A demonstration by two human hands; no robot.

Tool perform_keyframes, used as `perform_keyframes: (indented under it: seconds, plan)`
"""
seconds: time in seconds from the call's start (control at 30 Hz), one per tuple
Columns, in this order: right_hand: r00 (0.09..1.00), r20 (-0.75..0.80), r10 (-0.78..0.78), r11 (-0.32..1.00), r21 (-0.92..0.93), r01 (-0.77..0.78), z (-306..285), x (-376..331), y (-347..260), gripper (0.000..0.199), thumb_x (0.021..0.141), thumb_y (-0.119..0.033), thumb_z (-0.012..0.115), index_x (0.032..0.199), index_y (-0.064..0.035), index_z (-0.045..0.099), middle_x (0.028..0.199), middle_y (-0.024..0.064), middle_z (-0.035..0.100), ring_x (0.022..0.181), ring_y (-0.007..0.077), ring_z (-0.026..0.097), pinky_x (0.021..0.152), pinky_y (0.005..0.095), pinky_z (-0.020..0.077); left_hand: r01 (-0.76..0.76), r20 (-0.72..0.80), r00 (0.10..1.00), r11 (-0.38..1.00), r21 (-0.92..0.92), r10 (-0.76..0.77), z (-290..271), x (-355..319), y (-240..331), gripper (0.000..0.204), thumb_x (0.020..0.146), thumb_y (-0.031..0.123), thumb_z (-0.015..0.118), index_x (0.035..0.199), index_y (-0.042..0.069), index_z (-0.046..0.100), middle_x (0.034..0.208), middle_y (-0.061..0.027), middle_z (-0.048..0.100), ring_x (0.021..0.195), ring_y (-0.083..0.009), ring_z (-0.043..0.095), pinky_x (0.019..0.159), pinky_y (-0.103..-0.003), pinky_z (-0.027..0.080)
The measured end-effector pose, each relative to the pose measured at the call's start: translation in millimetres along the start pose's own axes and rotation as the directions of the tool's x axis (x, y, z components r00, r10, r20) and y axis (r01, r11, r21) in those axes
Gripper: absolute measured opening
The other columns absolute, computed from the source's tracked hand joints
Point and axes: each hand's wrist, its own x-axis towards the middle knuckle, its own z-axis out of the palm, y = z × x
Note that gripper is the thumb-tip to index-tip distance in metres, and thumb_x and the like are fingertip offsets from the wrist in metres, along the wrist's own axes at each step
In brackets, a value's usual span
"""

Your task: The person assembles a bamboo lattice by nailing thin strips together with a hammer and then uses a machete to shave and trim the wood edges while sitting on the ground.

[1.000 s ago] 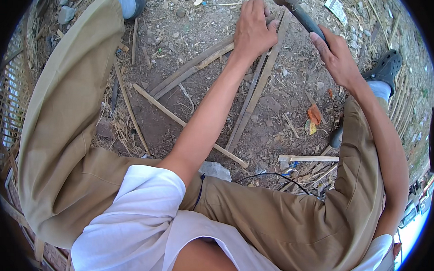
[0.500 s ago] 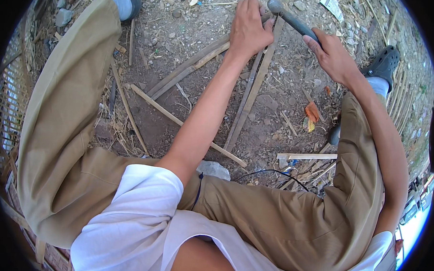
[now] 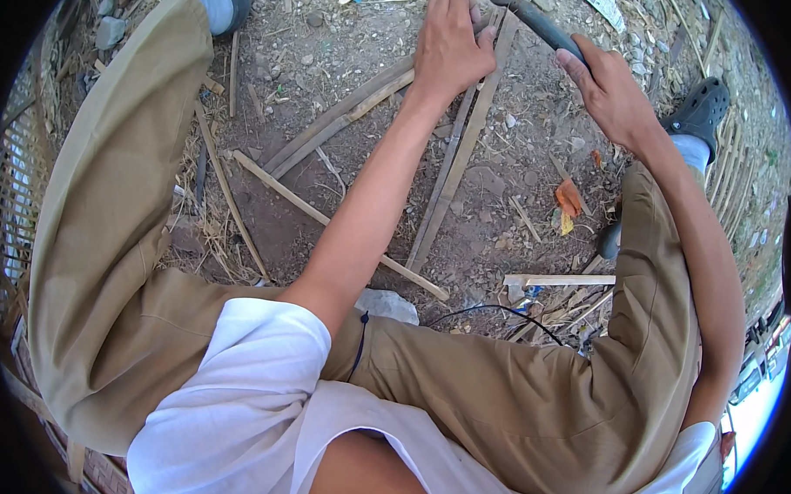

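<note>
My right hand (image 3: 612, 91) is wrapped round the dark grey handle of a hammer (image 3: 547, 28). The rounded hammer head reaches the upper edge of the view, just right of my left hand. My left hand (image 3: 455, 42) is closed, thumb and fingers pressed together, where several narrow wooden strips come together. One pair of wooden strips (image 3: 465, 154) runs from there toward me, and another pair of wooden strips (image 3: 337, 119) slants down to the left. What exactly the left fingertips pinch is hidden.
A loose stick (image 3: 327, 218) lies across the dirt below the strips. A pale flat stick (image 3: 560, 280), a thin black cable (image 3: 498, 310) and a grey stone (image 3: 388, 305) are near my legs. An orange leaf (image 3: 569, 197) lies to the right. Woven lattice (image 3: 16, 190) stands at the far left.
The hammer head is slightly higher and partly cut by the upper edge. My left hand keeps its place at the strips, and the whole view has shifted a little.
</note>
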Motion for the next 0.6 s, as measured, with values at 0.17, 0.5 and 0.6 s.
perform_keyframes:
  seconds: [0.17,0.5,0.6]
  plan:
    - [1.000,-0.029,0.003,1.000,-0.001,-0.003,14.0,1.6,15.6,0.050,0.115,-0.043,0.046,0.102,0.0041,0.058,0.069,0.0273,0.055,0.067,0.0480,0.057,0.068,0.0557,0.0435,0.046,0.030,0.999,0.999,-0.025,-0.045,-2.5,-1.0,6.8,0.031,0.083,0.009,0.076,0.098,0.003,0.051,0.096,-0.0183,0.054,0.098,-0.0399,0.056,0.086,-0.050,0.047]
    - [1.000,-0.020,0.005,1.000,0.013,-0.005,9.2,-0.6,16.4,0.049,0.115,-0.042,0.045,0.104,0.0042,0.058,0.072,0.0265,0.054,0.070,0.0455,0.055,0.069,0.0527,0.0427,0.082,0.066,0.995,0.993,-0.087,-0.077,-4.1,2.8,10.6,0.024,0.084,0.005,0.070,0.099,0.000,0.053,0.098,-0.0242,0.055,0.102,-0.0464,0.057,0.091,-0.054,0.048]
    - [1.000,-0.013,-0.020,0.997,-0.074,0.019,1.1,2.2,13.4,0.049,0.116,-0.042,0.045,0.105,0.0040,0.057,0.072,0.0259,0.053,0.070,0.0454,0.054,0.069,0.0527,0.0419,-0.024,-0.089,0.996,0.999,-0.042,0.020,1.8,0.0,4.0,0.028,0.084,0.006,0.071,0.106,-0.002,0.056,0.103,-0.0261,0.057,0.105,-0.0478,0.057,0.094,-0.055,0.048]
